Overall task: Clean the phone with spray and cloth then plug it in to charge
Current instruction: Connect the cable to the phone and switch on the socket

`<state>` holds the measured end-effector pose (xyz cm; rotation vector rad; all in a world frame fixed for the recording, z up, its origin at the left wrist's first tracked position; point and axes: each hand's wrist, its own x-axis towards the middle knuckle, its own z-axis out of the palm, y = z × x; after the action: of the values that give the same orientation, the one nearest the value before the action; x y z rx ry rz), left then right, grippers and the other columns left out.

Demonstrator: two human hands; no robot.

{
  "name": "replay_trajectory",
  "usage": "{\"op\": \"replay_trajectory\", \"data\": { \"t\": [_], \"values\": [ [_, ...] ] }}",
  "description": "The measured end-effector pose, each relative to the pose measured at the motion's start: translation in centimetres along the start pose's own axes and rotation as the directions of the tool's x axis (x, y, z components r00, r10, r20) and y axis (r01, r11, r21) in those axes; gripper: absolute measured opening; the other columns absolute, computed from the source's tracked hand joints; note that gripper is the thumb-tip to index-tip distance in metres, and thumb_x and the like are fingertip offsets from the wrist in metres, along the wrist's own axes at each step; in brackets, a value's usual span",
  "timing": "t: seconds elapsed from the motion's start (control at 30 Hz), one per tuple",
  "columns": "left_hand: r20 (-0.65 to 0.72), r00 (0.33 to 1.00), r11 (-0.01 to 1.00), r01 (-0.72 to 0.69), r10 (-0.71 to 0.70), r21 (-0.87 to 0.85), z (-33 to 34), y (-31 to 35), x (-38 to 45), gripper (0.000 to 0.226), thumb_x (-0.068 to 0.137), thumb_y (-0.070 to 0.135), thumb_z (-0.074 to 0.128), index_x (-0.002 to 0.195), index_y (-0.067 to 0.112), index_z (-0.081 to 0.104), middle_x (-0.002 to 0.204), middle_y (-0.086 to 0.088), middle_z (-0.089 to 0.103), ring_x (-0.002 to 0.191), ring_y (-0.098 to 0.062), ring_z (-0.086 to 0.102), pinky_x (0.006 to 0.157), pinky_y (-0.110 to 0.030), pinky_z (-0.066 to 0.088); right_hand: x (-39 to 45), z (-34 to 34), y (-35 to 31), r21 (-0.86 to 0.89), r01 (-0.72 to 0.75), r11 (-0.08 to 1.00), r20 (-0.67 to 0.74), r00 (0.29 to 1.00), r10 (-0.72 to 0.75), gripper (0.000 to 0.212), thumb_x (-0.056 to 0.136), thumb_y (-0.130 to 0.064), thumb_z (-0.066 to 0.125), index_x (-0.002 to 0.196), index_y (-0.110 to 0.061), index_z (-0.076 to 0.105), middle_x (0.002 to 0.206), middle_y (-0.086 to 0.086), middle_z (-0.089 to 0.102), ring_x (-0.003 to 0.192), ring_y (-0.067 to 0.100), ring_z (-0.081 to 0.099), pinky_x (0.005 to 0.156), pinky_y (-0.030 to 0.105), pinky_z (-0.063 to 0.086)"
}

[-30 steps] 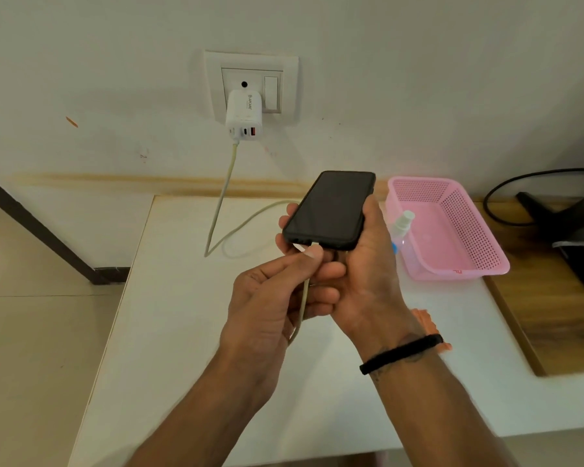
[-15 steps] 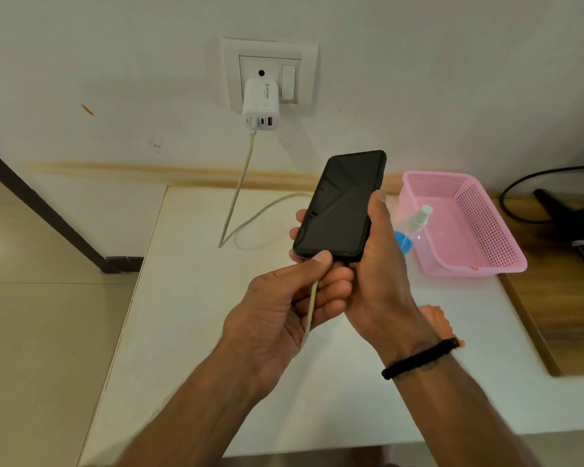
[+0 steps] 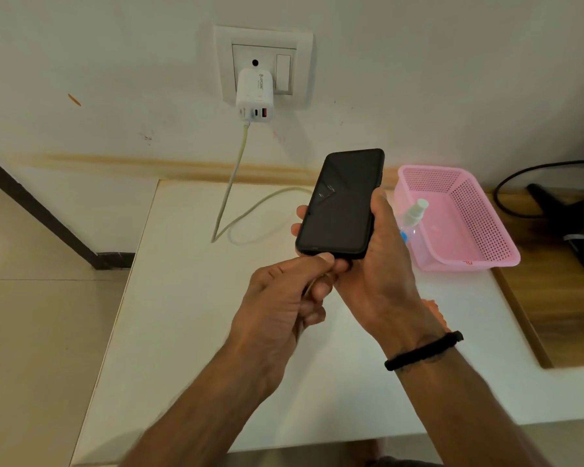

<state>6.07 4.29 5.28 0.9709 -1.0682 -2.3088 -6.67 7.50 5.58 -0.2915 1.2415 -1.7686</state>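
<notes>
My right hand [image 3: 378, 271] grips a black phone [image 3: 341, 203] above the white table [image 3: 169, 332], screen up and dark. My left hand [image 3: 284, 308] pinches the end of a pale charging cable [image 3: 236, 170] right at the phone's bottom edge; the plug itself is hidden by my fingers. The cable runs over the table up to a white charger [image 3: 254, 94] in the wall socket [image 3: 263, 65]. A spray bottle [image 3: 413, 214] lies in the pink basket [image 3: 479, 230]. An orange cloth [image 3: 434, 308] peeks out behind my right wrist.
The pink basket sits at the table's back right. A wooden desk [image 3: 560, 291] adjoins on the right, carrying a dark object [image 3: 573, 224] and a black cable [image 3: 506, 183]. Tiled floor [image 3: 31, 315] lies to the left of the table.
The phone has tilted more upright in my right hand. My left hand has pushed the cable end up against the phone's bottom edge. The camera view shifted slightly.
</notes>
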Motion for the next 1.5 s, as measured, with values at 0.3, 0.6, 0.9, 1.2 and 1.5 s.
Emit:
{"op": "replay_trajectory", "data": {
  "t": [0.3, 0.6, 0.9, 1.2, 1.5],
  "values": [
    [-0.086, 0.989, 0.992, -0.126, 0.124, -0.017, 0.7, -1.3, -0.4, 0.028, 0.1, 0.021, 0.062, 0.089, 0.006, 0.083, 0.064, -0.008, 0.066, 0.048, -0.009, 0.049, 0.053, -0.022, 0.047, -0.7, 0.5, 0.8, -0.028, 0.075, 0.997, -0.12, 0.99, -0.078, 0.064, 0.107, -0.062, 0.028, 0.104, -0.028, 0.082, 0.105, 0.013, 0.081, 0.095, 0.048, 0.065, 0.082, 0.043, 0.061],
    [0.108, 0.991, 0.99, 0.062, -0.076, 0.123, -0.5, 0.2, 0.0, 0.03, 0.1, 0.029, 0.061, 0.098, 0.008, 0.083, 0.088, -0.01, 0.08, 0.069, -0.013, 0.071, 0.069, -0.025, 0.059, -0.2, -0.9, 0.1, -0.067, -0.036, 0.997, -0.082, 0.996, 0.03, 0.067, 0.107, -0.062, 0.028, 0.108, -0.02, 0.079, 0.117, 0.018, 0.078, 0.101, 0.035, 0.075, 0.083, 0.04, 0.063],
    [-0.181, 0.981, 0.866, 0.147, -0.067, 0.478, -2.9, 1.6, 1.4, 0.039, 0.107, 0.045, 0.045, 0.109, 0.019, 0.074, 0.085, -0.004, 0.082, 0.082, -0.023, 0.08, 0.082, -0.035, 0.064, -1.2, -2.3, -0.4, -0.063, -0.182, 0.981, -0.064, 0.982, 0.178, 0.052, 0.106, -0.036, 0.039, 0.144, -0.007, 0.057, 0.143, 0.032, 0.057, 0.132, 0.049, 0.057, 0.11, 0.06, 0.047],
    [-0.127, 0.978, 0.705, 0.206, -0.164, 0.679, -1.5, -1.4, 1.6, 0.039, 0.107, 0.04, 0.049, 0.108, 0.014, 0.078, 0.1, -0.006, 0.079, 0.098, -0.022, 0.075, 0.097, -0.041, 0.059, -1.1, -3.2, 0.8, -0.517, -0.393, 0.761, -0.324, 0.912, 0.251, 0.075, 0.099, -0.072, 0.038, 0.153, -0.021, 0.045, 0.15, 0.008, 0.058, 0.138, 0.028, 0.056, 0.119, 0.051, 0.042],
    [-0.048, 0.983, 0.087, 0.033, 0.177, 0.996, -2.4, -2.7, 2.3, 0.037, 0.103, 0.044, 0.052, 0.136, 0.028, 0.06, 0.121, 0.0, 0.07, 0.1, -0.021, 0.066, 0.081, -0.03, 0.048, 0.0, -4.8, 1.5, -0.424, -0.393, 0.816, -0.392, 0.892, 0.226, 0.068, 0.096, -0.072, 0.046, 0.144, -0.026, 0.056, 0.139, 0.005, 0.066, 0.128, 0.026, 0.063, 0.115, 0.048, 0.047]
  ]
}}
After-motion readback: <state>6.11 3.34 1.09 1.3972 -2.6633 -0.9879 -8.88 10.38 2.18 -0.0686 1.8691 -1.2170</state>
